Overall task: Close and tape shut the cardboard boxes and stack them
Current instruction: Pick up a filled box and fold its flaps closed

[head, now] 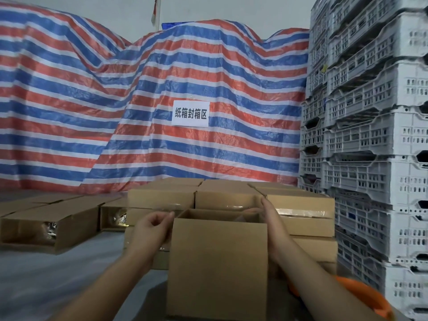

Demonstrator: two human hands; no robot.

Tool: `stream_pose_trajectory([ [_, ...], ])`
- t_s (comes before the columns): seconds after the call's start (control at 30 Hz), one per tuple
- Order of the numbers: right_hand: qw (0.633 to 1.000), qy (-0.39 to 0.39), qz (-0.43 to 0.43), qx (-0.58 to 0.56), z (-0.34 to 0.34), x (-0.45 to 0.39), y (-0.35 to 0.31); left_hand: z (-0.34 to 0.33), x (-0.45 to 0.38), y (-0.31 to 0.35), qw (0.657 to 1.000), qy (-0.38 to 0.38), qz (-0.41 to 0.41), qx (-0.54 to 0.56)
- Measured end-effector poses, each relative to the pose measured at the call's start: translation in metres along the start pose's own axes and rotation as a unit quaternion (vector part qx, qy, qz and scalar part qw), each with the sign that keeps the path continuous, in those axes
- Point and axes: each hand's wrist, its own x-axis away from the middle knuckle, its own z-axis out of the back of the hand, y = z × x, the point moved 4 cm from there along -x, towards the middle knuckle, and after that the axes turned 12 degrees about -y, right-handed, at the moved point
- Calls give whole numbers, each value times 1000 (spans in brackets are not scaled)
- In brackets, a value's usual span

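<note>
Item, my left hand (154, 224): lower centre-left of the frame, fingers loosely curled with thumb and fingertips nearly together at the left wall of the open box; whether they pinch a flap edge or nothing I cannot tell. Item, my right hand (269, 218): centre-right, fingers fairly straight, lying along the right wall of the same box with the fingertips up at its far right corner. Item, open cardboard box (217, 262): lower centre, upright between my two hands, top open, no flaps folded over, no tape on the faces in view; contents too dim to name. Item, stacked sealed boxes (231, 198): directly behind it, centre, several layers, glossy tape visible on some end seams; I judge these done. Item, low row of cardboard boxes (51, 224): left of centre, on the grey floor sheet (58, 274), clear tape shining on their near ends. Item, orange object (361, 295): lower right, partly hidden by my right forearm, not identifiable. No tape roll in view. Remaining, by my estimate: fold this box's flaps, tape, stack. Surroundings: striped tarpaulin (92, 100) across the back, bearing a white paper sign (190, 113); grey plastic crates (370, 135) stacked at right.
</note>
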Motion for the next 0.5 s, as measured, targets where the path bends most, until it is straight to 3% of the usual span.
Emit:
stream_pose_trajectory([
  [0.23, 998, -13, 17, -50, 2, 2, 16, -10, -7, -14, 1000, 17, 3, -20],
  [0.5, 996, -36, 56, -61, 7, -2, 16, -13, -5, -42, 992, -72, 81, -63],
])
